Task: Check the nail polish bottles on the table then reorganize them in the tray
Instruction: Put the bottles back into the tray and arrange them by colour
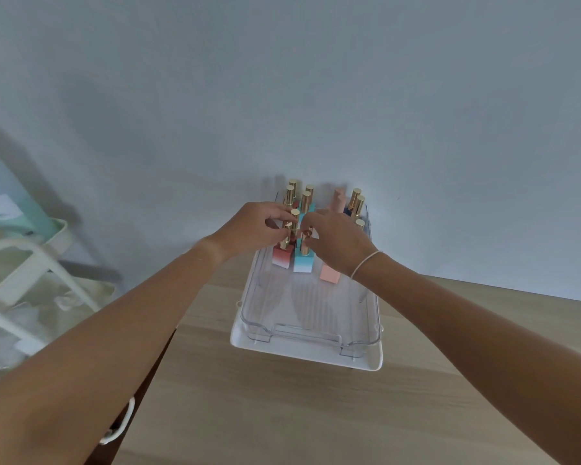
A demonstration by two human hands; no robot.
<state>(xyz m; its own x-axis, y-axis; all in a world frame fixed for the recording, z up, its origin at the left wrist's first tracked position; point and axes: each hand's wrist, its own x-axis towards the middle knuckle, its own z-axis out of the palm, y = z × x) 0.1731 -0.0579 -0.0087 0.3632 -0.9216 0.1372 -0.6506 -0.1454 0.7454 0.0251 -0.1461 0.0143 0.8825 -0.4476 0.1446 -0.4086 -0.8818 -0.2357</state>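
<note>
Both hands (249, 226) (336, 243) pinch gold-capped bottles (301, 260) in the clear tray (307, 310).

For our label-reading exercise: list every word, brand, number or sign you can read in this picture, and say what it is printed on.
None can be read.
Nail polish bottles in the clear tray: no lettering visible.
White label on the pale blue-green object at far left: dark marks, too blurred to read.

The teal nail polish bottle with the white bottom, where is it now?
In the head view, the teal bottle stands in the clear tray, front row, between a red bottle and a peach bottle.
</note>
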